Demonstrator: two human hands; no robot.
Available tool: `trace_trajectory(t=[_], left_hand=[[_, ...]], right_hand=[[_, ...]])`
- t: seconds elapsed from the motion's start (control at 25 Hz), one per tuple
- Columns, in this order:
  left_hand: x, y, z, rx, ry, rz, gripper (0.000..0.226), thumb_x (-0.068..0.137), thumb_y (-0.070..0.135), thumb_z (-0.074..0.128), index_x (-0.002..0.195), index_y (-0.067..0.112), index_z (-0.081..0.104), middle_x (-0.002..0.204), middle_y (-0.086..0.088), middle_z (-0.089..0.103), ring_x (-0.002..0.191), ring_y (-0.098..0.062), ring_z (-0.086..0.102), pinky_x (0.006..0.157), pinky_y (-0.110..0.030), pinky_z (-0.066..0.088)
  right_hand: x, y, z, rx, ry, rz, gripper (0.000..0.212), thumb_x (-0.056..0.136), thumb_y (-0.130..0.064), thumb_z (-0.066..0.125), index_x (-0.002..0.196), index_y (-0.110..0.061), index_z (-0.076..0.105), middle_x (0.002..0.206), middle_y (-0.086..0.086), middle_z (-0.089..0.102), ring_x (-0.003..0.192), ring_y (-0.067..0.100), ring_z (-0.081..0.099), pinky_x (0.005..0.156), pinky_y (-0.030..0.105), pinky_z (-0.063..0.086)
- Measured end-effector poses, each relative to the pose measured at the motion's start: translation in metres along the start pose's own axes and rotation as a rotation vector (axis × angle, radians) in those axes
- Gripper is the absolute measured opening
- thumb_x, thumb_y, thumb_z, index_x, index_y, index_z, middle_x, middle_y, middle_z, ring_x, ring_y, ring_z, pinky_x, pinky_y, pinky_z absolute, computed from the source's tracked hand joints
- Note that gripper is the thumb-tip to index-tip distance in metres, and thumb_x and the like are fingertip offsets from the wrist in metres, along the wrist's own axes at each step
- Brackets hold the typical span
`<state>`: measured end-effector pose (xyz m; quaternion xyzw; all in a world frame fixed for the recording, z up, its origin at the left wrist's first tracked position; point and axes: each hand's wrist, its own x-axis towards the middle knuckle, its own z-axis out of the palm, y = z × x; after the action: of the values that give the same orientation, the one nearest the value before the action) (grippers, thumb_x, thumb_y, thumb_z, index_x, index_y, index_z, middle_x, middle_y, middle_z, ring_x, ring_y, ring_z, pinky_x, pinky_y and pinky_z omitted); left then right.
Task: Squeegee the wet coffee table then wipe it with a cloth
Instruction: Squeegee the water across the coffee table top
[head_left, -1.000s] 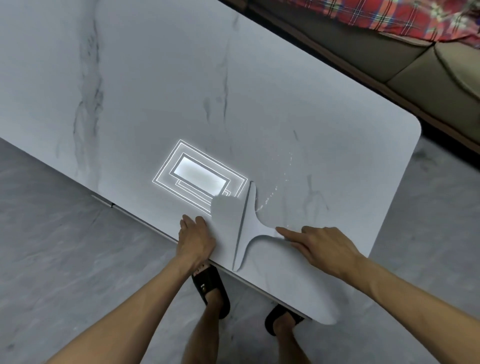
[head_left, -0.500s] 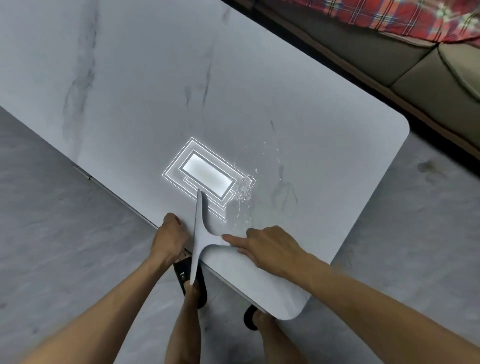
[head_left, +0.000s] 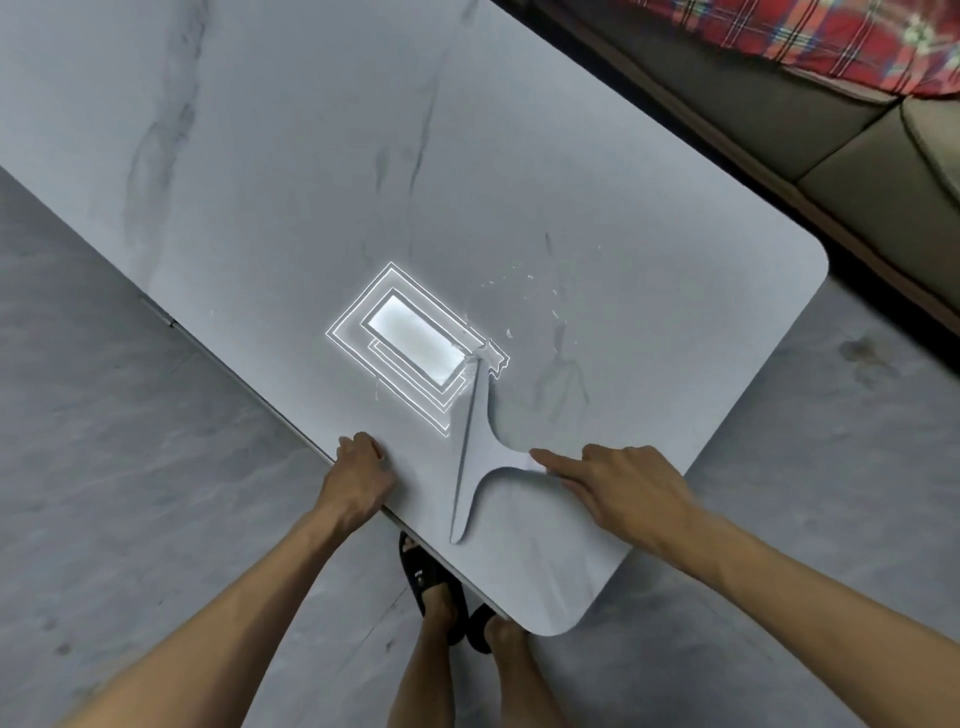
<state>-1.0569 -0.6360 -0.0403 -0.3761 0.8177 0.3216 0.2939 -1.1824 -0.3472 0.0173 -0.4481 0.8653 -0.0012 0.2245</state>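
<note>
A white marble-look coffee table (head_left: 519, 182) fills the upper view. A pale grey squeegee (head_left: 475, 452) lies with its long blade on the tabletop, running from the near edge up toward a ceiling-light reflection (head_left: 415, 343). My right hand (head_left: 618, 488) grips the squeegee's handle, forefinger stretched along it. My left hand (head_left: 358, 478) rests on the table's near edge, fingers curled, holding nothing I can see. Water droplets (head_left: 530, 306) glint just beyond the blade's far tip. No cloth shows in this frame.
A brown sofa (head_left: 831, 130) with a red plaid blanket (head_left: 810, 36) stands beyond the table's far side. Grey tiled floor (head_left: 130, 467) surrounds the table. My feet in black sandals (head_left: 431, 577) stand under the near edge by the rounded corner.
The squeegee swept left to the table edge, then shifted back right. A pale cloth seen under my left hand a second ago is out of sight. The droplets sit farther up.
</note>
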Motion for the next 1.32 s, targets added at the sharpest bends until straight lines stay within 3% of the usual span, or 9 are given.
trace_trajectory(t=[0.16, 0.28, 0.52, 0.76, 0.92, 1.08, 1.16, 1.24, 1.32], left_hand=[[-0.003, 0.006, -0.010, -0.049, 0.058, -0.029, 0.007, 0.086, 0.010, 0.040, 0.092, 0.013, 0.042, 0.079, -0.004, 0.050, 0.078, -0.029, 0.054, 0.054, -0.032, 0.030], [-0.002, 0.009, -0.024, -0.101, 0.152, -0.048, 0.009, 0.087, 0.013, 0.037, 0.094, 0.016, 0.041, 0.075, -0.005, 0.054, 0.066, -0.023, 0.053, 0.050, -0.030, 0.033], [0.018, 0.002, -0.045, -0.129, 0.165, -0.048, 0.009, 0.087, 0.011, 0.045, 0.094, 0.015, 0.042, 0.074, 0.002, 0.051, 0.065, -0.016, 0.050, 0.049, -0.028, 0.034], [0.027, -0.016, -0.064, -0.218, 0.305, -0.104, 0.025, 0.076, 0.000, 0.046, 0.095, 0.015, 0.039, 0.077, -0.002, 0.051, 0.074, -0.028, 0.052, 0.061, -0.033, 0.039], [0.034, -0.023, -0.072, -0.215, 0.207, -0.092, 0.028, 0.078, 0.000, 0.051, 0.098, 0.013, 0.038, 0.077, -0.002, 0.050, 0.067, -0.018, 0.049, 0.050, -0.029, 0.035], [0.037, -0.018, -0.064, -0.162, 0.119, -0.050, 0.015, 0.081, 0.006, 0.045, 0.092, 0.014, 0.038, 0.077, -0.006, 0.054, 0.066, -0.022, 0.051, 0.047, -0.029, 0.032], [0.036, -0.009, -0.057, -0.111, 0.061, -0.019, 0.016, 0.080, 0.006, 0.045, 0.089, 0.018, 0.039, 0.086, -0.009, 0.056, 0.068, -0.021, 0.050, 0.049, -0.028, 0.031], [0.036, 0.003, -0.048, -0.074, -0.013, 0.028, 0.021, 0.079, 0.005, 0.048, 0.079, 0.023, 0.037, 0.109, -0.016, 0.055, 0.071, -0.018, 0.050, 0.051, -0.026, 0.029], [0.037, 0.014, -0.039, -0.042, -0.077, 0.061, 0.023, 0.080, 0.005, 0.049, 0.075, 0.022, 0.035, 0.133, -0.024, 0.043, 0.087, -0.027, 0.056, 0.051, -0.026, 0.029]], right_hand=[[-0.007, 0.005, -0.026, -0.021, -0.010, 0.039, 0.041, 0.099, -0.051, 0.024, 0.139, -0.054, 0.032, 0.074, -0.007, 0.057, 0.056, 0.021, 0.057, 0.050, 0.029, 0.031], [0.031, -0.017, -0.045, 0.074, -0.048, -0.036, 0.039, 0.100, -0.048, 0.028, 0.139, -0.054, 0.030, 0.088, -0.005, 0.061, 0.069, 0.024, 0.061, 0.055, 0.030, 0.031], [0.106, -0.069, -0.045, 0.065, -0.085, -0.183, 0.040, 0.102, -0.042, 0.031, 0.141, -0.050, 0.033, 0.096, 0.003, 0.060, 0.079, 0.027, 0.060, 0.059, 0.030, 0.031], [0.136, -0.105, -0.039, 0.055, -0.120, -0.298, 0.041, 0.103, -0.038, 0.034, 0.142, -0.047, 0.035, 0.098, 0.007, 0.061, 0.073, 0.028, 0.056, 0.060, 0.033, 0.028], [0.156, -0.114, -0.032, 0.059, -0.102, -0.262, 0.041, 0.103, -0.036, 0.033, 0.142, -0.046, 0.035, 0.101, 0.006, 0.063, 0.081, 0.029, 0.061, 0.061, 0.032, 0.031], [0.132, -0.077, -0.025, 0.076, -0.029, -0.122, 0.039, 0.102, -0.038, 0.034, 0.139, -0.052, 0.034, 0.089, 0.002, 0.060, 0.072, 0.028, 0.061, 0.057, 0.030, 0.031], [0.104, -0.049, -0.022, 0.112, -0.019, -0.008, 0.038, 0.102, -0.044, 0.029, 0.138, -0.054, 0.032, 0.086, -0.001, 0.058, 0.071, 0.027, 0.061, 0.056, 0.031, 0.031], [0.072, -0.023, -0.018, 0.121, -0.017, 0.102, 0.040, 0.101, -0.049, 0.024, 0.140, -0.055, 0.028, 0.085, -0.005, 0.057, 0.072, 0.024, 0.061, 0.057, 0.030, 0.033], [0.042, -0.006, -0.016, 0.108, -0.021, 0.192, 0.042, 0.100, -0.051, 0.022, 0.142, -0.056, 0.026, 0.083, -0.008, 0.055, 0.071, 0.020, 0.060, 0.058, 0.029, 0.034]])
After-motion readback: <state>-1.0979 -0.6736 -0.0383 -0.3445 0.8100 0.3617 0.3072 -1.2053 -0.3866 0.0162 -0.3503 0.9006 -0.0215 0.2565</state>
